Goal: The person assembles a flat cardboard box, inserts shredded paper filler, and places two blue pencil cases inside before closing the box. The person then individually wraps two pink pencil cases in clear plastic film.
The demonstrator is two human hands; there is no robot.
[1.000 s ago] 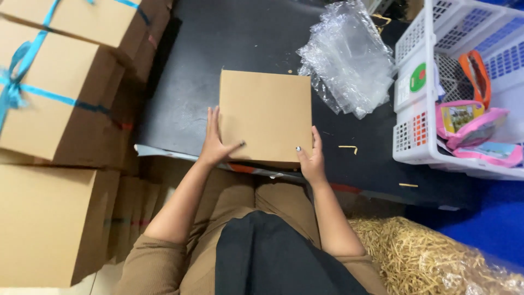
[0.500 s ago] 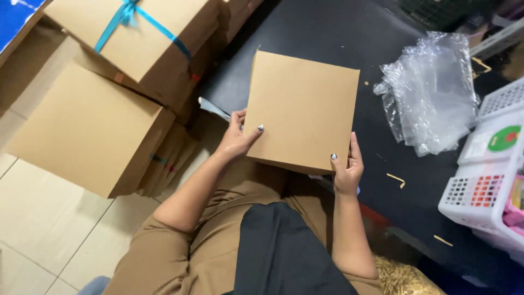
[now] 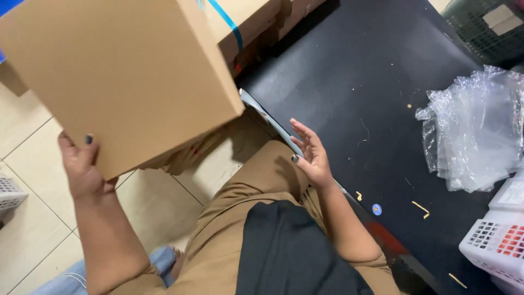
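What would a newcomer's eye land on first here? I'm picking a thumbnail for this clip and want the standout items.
First, the big plain cardboard box filling the upper left, gripped at its lower corner by the left hand. Next, the right hand hangs open and empty at centre, above the edge of the black mat. A crumpled heap of clear bubble wrap gleams on the mat at right.
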